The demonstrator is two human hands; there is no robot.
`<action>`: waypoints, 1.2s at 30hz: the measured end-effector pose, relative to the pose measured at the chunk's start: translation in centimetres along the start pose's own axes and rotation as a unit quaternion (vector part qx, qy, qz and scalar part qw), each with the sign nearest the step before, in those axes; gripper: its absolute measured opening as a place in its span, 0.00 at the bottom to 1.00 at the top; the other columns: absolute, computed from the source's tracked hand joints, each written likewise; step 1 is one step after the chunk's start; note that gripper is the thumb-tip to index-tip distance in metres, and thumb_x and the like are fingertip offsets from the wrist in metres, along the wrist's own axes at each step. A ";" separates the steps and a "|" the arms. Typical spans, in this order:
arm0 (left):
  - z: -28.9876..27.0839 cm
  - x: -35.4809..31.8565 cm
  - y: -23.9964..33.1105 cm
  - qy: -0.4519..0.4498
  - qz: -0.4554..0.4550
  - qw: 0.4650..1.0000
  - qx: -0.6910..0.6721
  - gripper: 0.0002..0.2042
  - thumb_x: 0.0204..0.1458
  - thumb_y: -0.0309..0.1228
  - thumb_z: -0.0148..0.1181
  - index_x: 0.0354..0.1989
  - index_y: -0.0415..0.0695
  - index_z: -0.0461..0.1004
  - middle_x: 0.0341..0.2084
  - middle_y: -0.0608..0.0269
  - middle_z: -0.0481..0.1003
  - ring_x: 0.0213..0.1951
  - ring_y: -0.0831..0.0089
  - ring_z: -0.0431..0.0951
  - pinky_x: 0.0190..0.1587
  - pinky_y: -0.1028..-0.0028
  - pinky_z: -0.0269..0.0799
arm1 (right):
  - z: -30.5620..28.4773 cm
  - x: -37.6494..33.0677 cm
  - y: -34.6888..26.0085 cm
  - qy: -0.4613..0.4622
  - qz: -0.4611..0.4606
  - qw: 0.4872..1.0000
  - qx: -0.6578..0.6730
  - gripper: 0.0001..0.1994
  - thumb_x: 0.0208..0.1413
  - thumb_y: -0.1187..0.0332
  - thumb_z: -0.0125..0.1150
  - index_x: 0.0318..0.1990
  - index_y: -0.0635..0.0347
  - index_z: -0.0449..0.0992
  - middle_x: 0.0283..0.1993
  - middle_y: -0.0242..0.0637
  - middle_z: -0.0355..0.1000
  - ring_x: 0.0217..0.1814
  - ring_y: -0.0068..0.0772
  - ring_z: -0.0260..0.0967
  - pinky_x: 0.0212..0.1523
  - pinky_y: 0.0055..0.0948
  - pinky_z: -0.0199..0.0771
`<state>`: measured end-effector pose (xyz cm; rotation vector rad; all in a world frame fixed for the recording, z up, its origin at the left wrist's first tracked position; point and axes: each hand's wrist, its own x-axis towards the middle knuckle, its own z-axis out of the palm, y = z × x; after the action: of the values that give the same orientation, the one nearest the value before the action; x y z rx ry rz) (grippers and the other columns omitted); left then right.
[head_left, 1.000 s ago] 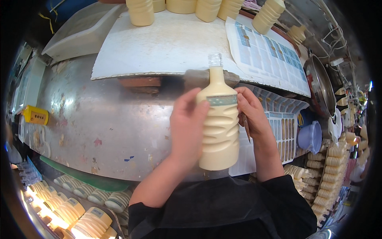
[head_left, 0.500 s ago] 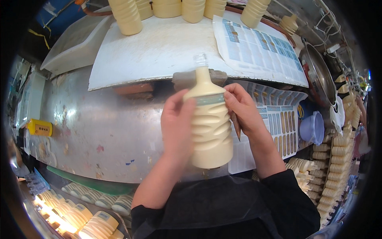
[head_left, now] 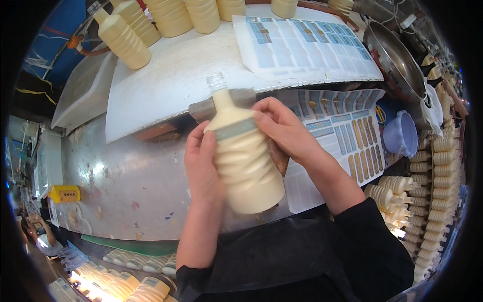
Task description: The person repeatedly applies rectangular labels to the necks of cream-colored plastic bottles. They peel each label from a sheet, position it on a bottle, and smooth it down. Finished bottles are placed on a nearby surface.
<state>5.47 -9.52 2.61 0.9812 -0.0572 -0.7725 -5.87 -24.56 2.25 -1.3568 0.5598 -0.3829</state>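
Observation:
A cream bottle (head_left: 246, 168) with wavy ridges and a clear threaded mouth lies tilted in front of me, its neck pointing away and slightly left. Across its shoulder runs a grey-blue decal band (head_left: 235, 129). My left hand (head_left: 201, 158) is closed on the bottle's left side, the thumb at the band's left end. At the right shoulder, my right hand (head_left: 284, 131) grips the bottle with bent fingers, its thumb at the band's right end. A brown block (head_left: 246, 95) shows behind the neck. Beneath my right hand is a brown pointed piece (head_left: 278, 156), partly hidden.
Several cream bottles (head_left: 123, 40) stand on the raised white board (head_left: 166, 70). Decal sheets (head_left: 307, 50) lie on it; another sheet (head_left: 347, 136) lies right, by a purple bucket (head_left: 401, 133) and a metal pan (head_left: 395, 55). A yellow container (head_left: 65, 194) sits left. Bottles are stacked lower right.
The bottle has tilted, its neck swinging left. My left hand, blurred earlier, now rests steady along its left side; my right thumb stays at the band. The whole view has shifted.

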 end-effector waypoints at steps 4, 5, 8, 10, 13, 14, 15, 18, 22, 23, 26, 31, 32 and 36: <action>-0.2 0.1 -0.2 0.002 0.002 1.000 0.013 0.16 0.65 0.30 0.59 0.58 0.37 0.69 0.50 0.59 0.76 0.51 0.72 0.77 0.56 0.70 0.75 | 0.2 0.0 -0.5 0.006 0.021 1.000 -0.020 0.12 0.71 0.64 0.58 0.52 0.61 0.69 0.43 0.28 0.74 0.44 0.14 0.70 0.46 0.19 0.71; -0.3 0.2 -0.3 0.001 0.003 1.000 0.012 0.16 0.65 0.30 0.59 0.58 0.37 0.69 0.50 0.58 0.76 0.51 0.72 0.77 0.56 0.69 0.75 | 0.2 0.0 -0.5 0.006 0.022 1.000 -0.019 0.11 0.70 0.64 0.58 0.51 0.61 0.69 0.43 0.28 0.74 0.44 0.14 0.70 0.46 0.19 0.71; -0.8 0.4 -0.6 -0.001 0.011 1.000 0.009 0.16 0.66 0.31 0.58 0.58 0.38 0.70 0.50 0.56 0.78 0.50 0.69 0.79 0.56 0.67 0.77 | 0.3 -0.1 -0.5 0.004 0.024 1.000 -0.013 0.11 0.70 0.64 0.58 0.51 0.61 0.69 0.43 0.29 0.74 0.44 0.14 0.70 0.45 0.19 0.72; -0.8 0.4 -0.7 0.000 0.015 1.000 0.012 0.15 0.66 0.32 0.58 0.57 0.38 0.71 0.50 0.55 0.79 0.50 0.67 0.80 0.56 0.66 0.79 | 0.3 -0.1 -0.5 0.003 0.024 1.000 -0.007 0.11 0.70 0.64 0.59 0.51 0.61 0.69 0.43 0.29 0.74 0.44 0.14 0.70 0.45 0.18 0.72; -0.9 0.5 -0.6 0.000 0.014 1.000 0.015 0.15 0.67 0.32 0.57 0.57 0.38 0.71 0.50 0.55 0.79 0.50 0.67 0.80 0.56 0.65 0.79 | 0.4 0.0 -0.4 0.007 0.022 1.000 -0.004 0.11 0.70 0.64 0.59 0.51 0.61 0.70 0.43 0.29 0.74 0.43 0.13 0.70 0.44 0.18 0.71; -0.9 0.5 -0.6 -0.001 0.012 1.000 0.014 0.15 0.67 0.32 0.57 0.57 0.38 0.71 0.50 0.55 0.79 0.50 0.67 0.80 0.55 0.65 0.79 | 0.4 0.0 -0.2 0.009 0.021 1.000 -0.006 0.11 0.70 0.64 0.59 0.51 0.61 0.70 0.43 0.29 0.74 0.43 0.13 0.70 0.44 0.18 0.71; -0.9 0.5 -0.6 -0.002 0.011 1.000 0.012 0.15 0.67 0.32 0.56 0.57 0.38 0.71 0.50 0.55 0.79 0.50 0.67 0.80 0.55 0.65 0.79 | 0.4 0.0 -0.2 0.011 0.020 1.000 -0.008 0.11 0.70 0.64 0.59 0.51 0.61 0.70 0.43 0.28 0.74 0.43 0.13 0.70 0.45 0.18 0.71; -0.8 0.5 -0.6 0.005 0.012 1.000 0.028 0.14 0.68 0.32 0.55 0.57 0.39 0.71 0.49 0.55 0.78 0.50 0.68 0.80 0.55 0.65 0.79 | 0.4 0.0 -0.4 0.018 0.025 0.999 -0.018 0.11 0.70 0.64 0.58 0.51 0.61 0.69 0.43 0.28 0.73 0.42 0.13 0.69 0.44 0.18 0.71; -0.7 0.4 -0.5 0.005 0.022 0.999 0.050 0.13 0.68 0.32 0.55 0.56 0.39 0.71 0.49 0.56 0.78 0.50 0.68 0.80 0.54 0.66 0.80 | 0.4 0.0 -1.0 0.016 0.014 1.000 -0.020 0.11 0.70 0.63 0.59 0.51 0.60 0.69 0.41 0.28 0.73 0.41 0.13 0.68 0.44 0.17 0.70; -0.7 0.4 -0.6 0.003 0.024 0.998 0.050 0.13 0.68 0.32 0.55 0.56 0.40 0.71 0.49 0.56 0.78 0.49 0.69 0.80 0.54 0.66 0.80 | 0.3 -0.1 -0.9 0.011 0.021 0.999 -0.039 0.11 0.70 0.63 0.59 0.51 0.60 0.69 0.41 0.28 0.73 0.41 0.13 0.68 0.43 0.17 0.70; -0.7 0.4 -0.6 -0.003 0.025 0.998 0.049 0.13 0.68 0.32 0.55 0.56 0.40 0.71 0.49 0.56 0.78 0.49 0.69 0.80 0.54 0.67 0.80 | 0.3 -0.1 -0.7 0.009 0.020 0.998 -0.053 0.11 0.69 0.63 0.59 0.50 0.60 0.69 0.40 0.28 0.73 0.41 0.13 0.68 0.43 0.17 0.70; -0.9 0.5 -0.7 -0.008 0.028 0.998 0.060 0.14 0.69 0.34 0.53 0.57 0.40 0.70 0.49 0.57 0.78 0.49 0.70 0.80 0.54 0.67 0.79 | 0.2 -0.1 -0.1 0.009 0.006 1.000 -0.013 0.12 0.70 0.63 0.58 0.51 0.60 0.69 0.42 0.28 0.73 0.43 0.13 0.68 0.45 0.18 0.70; -1.1 0.6 -0.6 -0.011 0.027 0.998 0.061 0.14 0.69 0.34 0.52 0.57 0.40 0.70 0.49 0.57 0.77 0.49 0.70 0.79 0.54 0.67 0.78 | 0.1 0.0 0.0 0.004 0.002 1.000 0.017 0.12 0.70 0.63 0.57 0.52 0.60 0.69 0.42 0.29 0.73 0.44 0.13 0.68 0.46 0.19 0.70; -1.7 0.9 -0.7 -0.015 0.034 0.996 0.078 0.14 0.71 0.35 0.49 0.58 0.40 0.69 0.49 0.57 0.77 0.50 0.70 0.78 0.55 0.68 0.77 | -0.1 -0.2 -0.2 -0.007 -0.008 1.000 0.024 0.12 0.71 0.62 0.56 0.53 0.60 0.69 0.45 0.29 0.72 0.47 0.14 0.68 0.49 0.20 0.70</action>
<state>6.41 -9.02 0.85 1.1103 -0.1785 -0.7282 -6.04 -24.58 2.47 -1.3180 0.5251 -0.3962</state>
